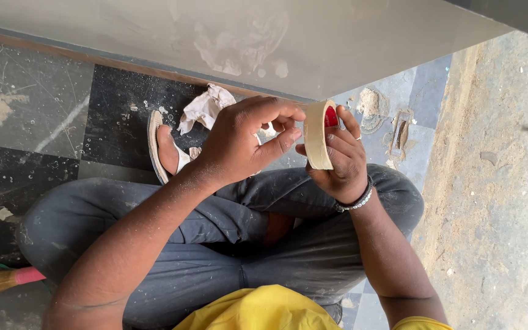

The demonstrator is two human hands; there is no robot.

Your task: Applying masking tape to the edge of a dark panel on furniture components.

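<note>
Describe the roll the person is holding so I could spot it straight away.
Above the crouching person's grey trousers, both hands meet before the pale wall. The right hand grips a roll of beige masking tape edge-on, the left hand picking at it. Only it has a red core.

One view only, head cam, so no overlap w/ any other. It looks steeply down from above the person's own lap, close in: both hands sit mid-frame, left hand [239, 143] and right hand [337, 162], w/ forearms entering from the bottom edge. Crossed legs [215, 244] fill the lower half. Top of frame faces a wall [276, 36] meeting the tile floor [44, 122]; right side shows bare ground [496, 183].
</note>
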